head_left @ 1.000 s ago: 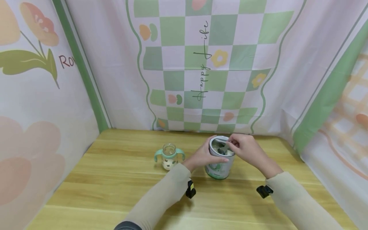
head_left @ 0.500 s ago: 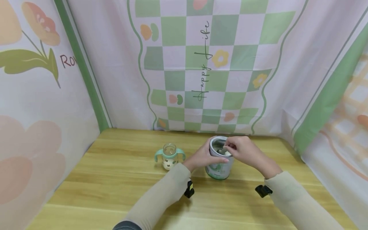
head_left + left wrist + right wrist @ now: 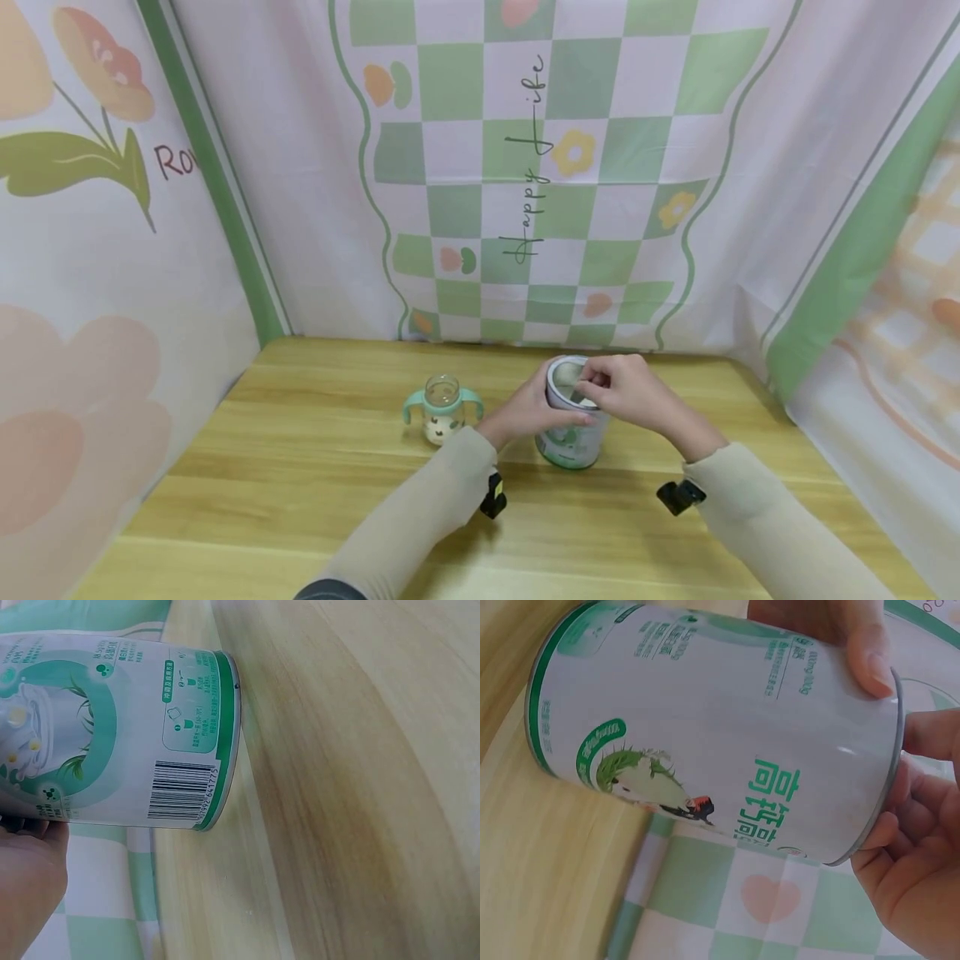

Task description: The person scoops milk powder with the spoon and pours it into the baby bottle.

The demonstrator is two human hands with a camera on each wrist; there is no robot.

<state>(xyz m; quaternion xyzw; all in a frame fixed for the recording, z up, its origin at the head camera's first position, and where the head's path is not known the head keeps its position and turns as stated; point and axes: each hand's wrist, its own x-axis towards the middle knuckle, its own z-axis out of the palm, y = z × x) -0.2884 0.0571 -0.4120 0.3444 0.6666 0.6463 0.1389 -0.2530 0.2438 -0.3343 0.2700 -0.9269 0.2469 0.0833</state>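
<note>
A white and green milk powder can (image 3: 572,448), lidless, stands on the table; its printed side (image 3: 112,727) fills much of the left wrist view. My left hand (image 3: 534,405) grips it by the upper side, thumb across the front just below the rim. Over the mouth, my right hand (image 3: 630,392) pinches the handle of a small scoop (image 3: 577,397), mostly hidden by the fingers and inside the can. In the right wrist view, the right hand's curled fingers (image 3: 907,832) are right at the can's rim, with the left thumb (image 3: 871,664) on its wall.
A clear baby bottle (image 3: 441,423) with mint green side handles stands uncapped left of the can, something pale in its lower part. The wooden table (image 3: 300,467) ends at a checkered curtain (image 3: 510,208) behind; more printed curtains flank both sides.
My right hand has shifted slightly left over the can's mouth, and the scoop, plainly visible earlier, is now mostly hidden. The left hand, can and bottle stay put.
</note>
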